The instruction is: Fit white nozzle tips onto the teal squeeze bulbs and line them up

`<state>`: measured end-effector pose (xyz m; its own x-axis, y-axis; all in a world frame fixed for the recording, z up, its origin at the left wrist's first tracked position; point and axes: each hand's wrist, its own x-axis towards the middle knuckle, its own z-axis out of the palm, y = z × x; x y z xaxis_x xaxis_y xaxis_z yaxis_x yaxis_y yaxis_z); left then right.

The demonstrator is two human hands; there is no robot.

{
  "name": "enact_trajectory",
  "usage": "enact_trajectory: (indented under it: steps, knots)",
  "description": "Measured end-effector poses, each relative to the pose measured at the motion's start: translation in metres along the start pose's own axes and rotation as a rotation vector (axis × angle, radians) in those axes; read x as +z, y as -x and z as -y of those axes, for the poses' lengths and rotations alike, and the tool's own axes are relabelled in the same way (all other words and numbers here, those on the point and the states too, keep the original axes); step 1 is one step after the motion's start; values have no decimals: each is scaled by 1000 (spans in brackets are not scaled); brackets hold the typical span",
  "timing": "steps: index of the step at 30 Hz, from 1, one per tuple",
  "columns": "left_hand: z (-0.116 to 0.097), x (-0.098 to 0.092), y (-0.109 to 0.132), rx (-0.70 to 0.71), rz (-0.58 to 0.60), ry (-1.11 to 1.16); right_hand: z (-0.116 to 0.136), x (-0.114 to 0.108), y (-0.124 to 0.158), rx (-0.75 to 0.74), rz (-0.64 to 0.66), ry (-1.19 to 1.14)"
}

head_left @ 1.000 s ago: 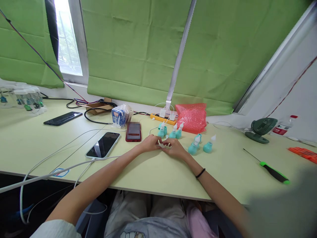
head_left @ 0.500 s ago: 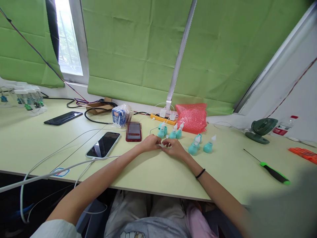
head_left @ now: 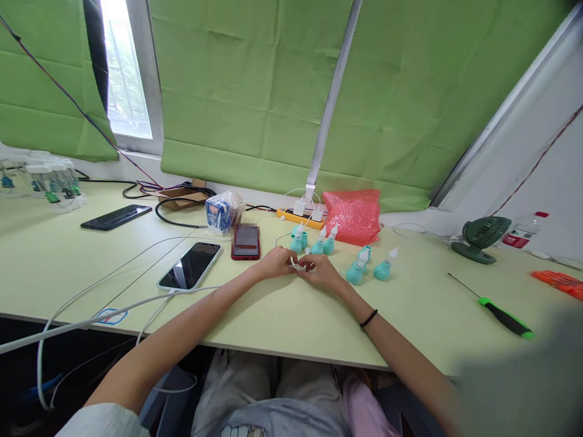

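Observation:
My left hand [head_left: 277,263] and my right hand [head_left: 321,271] meet over the middle of the table, fingertips almost touching. Both are closed in a pinch around a small whitish translucent piece [head_left: 297,267], mostly hidden by the fingers. Just beyond them stand several teal bulb nasal aspirators with clear pointed tips, among them one aspirator [head_left: 317,244] behind my right hand. To the right of that hand are another aspirator [head_left: 356,272] and a further one [head_left: 382,271] whose tip leans right. A small clear piece [head_left: 307,250] lies behind the fingers.
Left of my hands lie a red-cased phone [head_left: 246,241], a charging phone [head_left: 190,266] and a black phone [head_left: 116,217]. A pink bubble-wrap pouch [head_left: 353,215] sits behind, beside a yellow power strip [head_left: 286,216]. Rightward are a screwdriver [head_left: 503,317] and a green fan [head_left: 485,232].
Both hands stay in the same place, with only slight finger movement around the small piece. The things on the table have not moved.

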<state>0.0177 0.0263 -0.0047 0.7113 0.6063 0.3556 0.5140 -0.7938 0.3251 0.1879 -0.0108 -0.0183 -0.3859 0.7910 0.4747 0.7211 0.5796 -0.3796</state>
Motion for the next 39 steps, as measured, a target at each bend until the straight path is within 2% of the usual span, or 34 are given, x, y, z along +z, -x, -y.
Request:
enact_trajectory:
  steps: [9, 18, 29, 39]
  knots:
    - [-3, 0, -1, 31, -12, -9, 1, 2, 1, -20, 0, 43]
    - [-1, 0, -2, -100, -11, 68, -1, 2, 0, -40, -7, 119]
    - [-1, 1, -2, 35, -13, -9, -2, 2, 0, -71, 0, 101]
    - [-1, 2, -2, 20, -27, -6, 2, 3, 1, 25, -9, 67]
